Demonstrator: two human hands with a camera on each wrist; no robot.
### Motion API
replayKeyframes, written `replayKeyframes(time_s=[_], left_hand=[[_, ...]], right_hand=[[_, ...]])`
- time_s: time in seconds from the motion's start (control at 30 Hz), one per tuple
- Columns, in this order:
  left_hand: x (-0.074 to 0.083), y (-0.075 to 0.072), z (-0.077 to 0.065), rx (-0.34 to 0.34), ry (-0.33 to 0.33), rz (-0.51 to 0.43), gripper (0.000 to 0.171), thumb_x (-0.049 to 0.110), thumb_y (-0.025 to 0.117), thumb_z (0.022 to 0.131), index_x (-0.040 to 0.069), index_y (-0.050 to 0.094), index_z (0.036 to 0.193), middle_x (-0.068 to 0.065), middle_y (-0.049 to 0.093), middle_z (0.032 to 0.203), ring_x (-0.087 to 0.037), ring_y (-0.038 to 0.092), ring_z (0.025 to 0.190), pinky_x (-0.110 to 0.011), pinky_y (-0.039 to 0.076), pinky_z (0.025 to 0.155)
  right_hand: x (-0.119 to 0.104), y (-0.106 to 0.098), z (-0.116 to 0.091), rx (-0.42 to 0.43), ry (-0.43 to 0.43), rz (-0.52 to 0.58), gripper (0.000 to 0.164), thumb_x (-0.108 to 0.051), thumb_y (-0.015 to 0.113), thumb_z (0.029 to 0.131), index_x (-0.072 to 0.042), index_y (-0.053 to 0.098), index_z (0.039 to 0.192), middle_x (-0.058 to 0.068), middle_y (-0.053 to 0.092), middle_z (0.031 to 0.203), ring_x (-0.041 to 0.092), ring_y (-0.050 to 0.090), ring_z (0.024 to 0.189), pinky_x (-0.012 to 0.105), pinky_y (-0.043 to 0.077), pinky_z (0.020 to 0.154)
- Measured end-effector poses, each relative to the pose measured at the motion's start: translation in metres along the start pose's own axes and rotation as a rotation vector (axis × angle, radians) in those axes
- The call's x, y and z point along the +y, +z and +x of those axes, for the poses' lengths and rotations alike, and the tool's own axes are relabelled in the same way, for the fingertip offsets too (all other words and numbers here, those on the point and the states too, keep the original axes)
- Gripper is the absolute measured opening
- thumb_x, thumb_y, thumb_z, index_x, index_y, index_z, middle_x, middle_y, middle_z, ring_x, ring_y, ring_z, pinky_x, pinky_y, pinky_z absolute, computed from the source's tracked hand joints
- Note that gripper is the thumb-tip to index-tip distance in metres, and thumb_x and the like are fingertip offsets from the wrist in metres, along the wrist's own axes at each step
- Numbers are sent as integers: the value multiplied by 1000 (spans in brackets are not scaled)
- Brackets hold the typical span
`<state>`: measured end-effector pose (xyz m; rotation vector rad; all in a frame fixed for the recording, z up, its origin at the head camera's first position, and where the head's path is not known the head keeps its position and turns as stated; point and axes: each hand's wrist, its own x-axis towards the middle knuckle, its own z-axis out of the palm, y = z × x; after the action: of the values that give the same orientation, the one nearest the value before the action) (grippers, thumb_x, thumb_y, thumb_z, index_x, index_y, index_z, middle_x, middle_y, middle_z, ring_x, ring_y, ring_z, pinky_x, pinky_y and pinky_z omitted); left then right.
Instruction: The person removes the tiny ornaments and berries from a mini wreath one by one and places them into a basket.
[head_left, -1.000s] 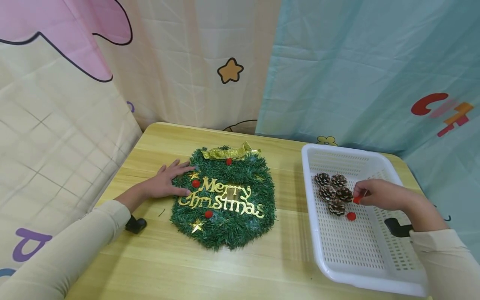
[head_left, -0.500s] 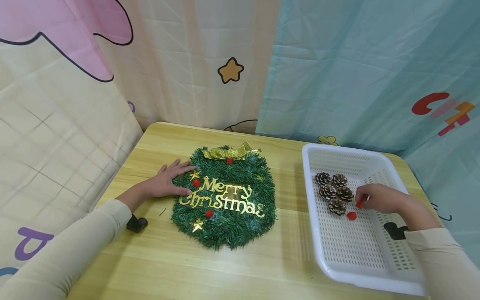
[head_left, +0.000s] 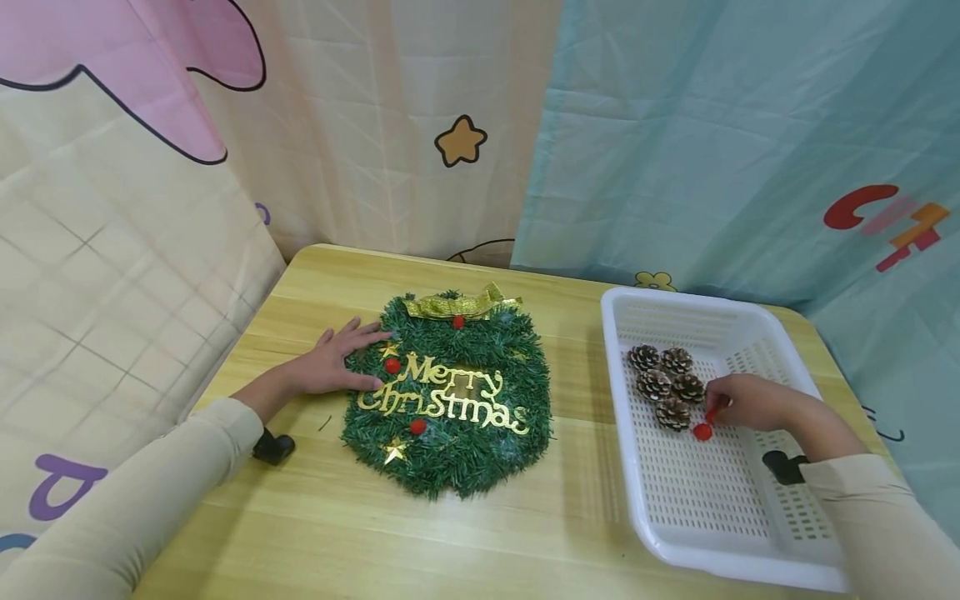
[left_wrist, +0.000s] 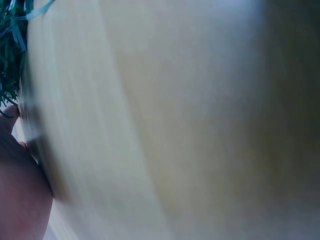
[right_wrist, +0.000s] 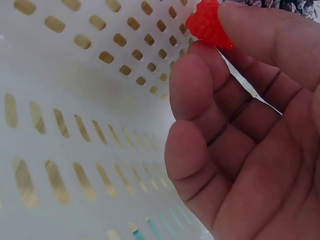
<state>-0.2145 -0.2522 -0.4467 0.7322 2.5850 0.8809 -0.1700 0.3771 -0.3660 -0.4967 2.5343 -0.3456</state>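
Presently, your right hand [head_left: 753, 402]: pinches a red, bumpy, berry-like piece [right_wrist: 209, 22] between thumb and fingertip, the remaining fingers curling loosely toward the palm.
Berry in the grip: sits right at the tips, partly proud of the thumb and well apart from your palm; such a light hold probably suits something this small.
White perforated plastic basket [head_left: 626, 433]: stands to your right, likely to keep the loose pieces together within reach; your right hand is inside it.
Brown, pale-tipped pine cones [head_left: 654, 385]: five cluster by the basket's left wall, just beside your fingers.
Second red piece [head_left: 702, 432]: lies on the basket floor just below the pinch; you cannot tell whether it touches the held one.
Left hand [head_left: 333, 362]: grasps nothing; its fingers spread onto the wreath's left edge, presumably to steady it.
Bushy green tinsel wreath [head_left: 465, 458]: lies on the pale wooden table [head_left: 420, 546] before you, its shiny gold "Merry Christmas" lettering [head_left: 442, 404] upright to your eye, perhaps so you can work it face-on.
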Motion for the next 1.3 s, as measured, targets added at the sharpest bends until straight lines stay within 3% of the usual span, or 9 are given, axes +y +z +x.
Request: replayKeyframes(time_s=[0.87, 1.3], left_hand=[[-1, 0, 1, 8, 2, 19, 84, 49, 71, 89, 23, 31, 157, -13, 13, 165, -41, -9, 149, -68, -11, 110], [0, 0, 0, 6, -2, 6, 85, 50, 71, 88, 23, 30, 158, -13, 13, 165, -41, -9, 149, -67, -12, 111]], right_hand=[[2, 0, 0, -33, 8, 43, 10, -2, 66, 87, -10, 61, 85, -5, 56, 79, 13, 47, 71, 29, 40, 62], [-12, -21, -2, 6, -24, -10, 8, -6, 66, 91, -12, 62, 88, -6, 57, 80, 12, 49, 71, 30, 42, 62]])
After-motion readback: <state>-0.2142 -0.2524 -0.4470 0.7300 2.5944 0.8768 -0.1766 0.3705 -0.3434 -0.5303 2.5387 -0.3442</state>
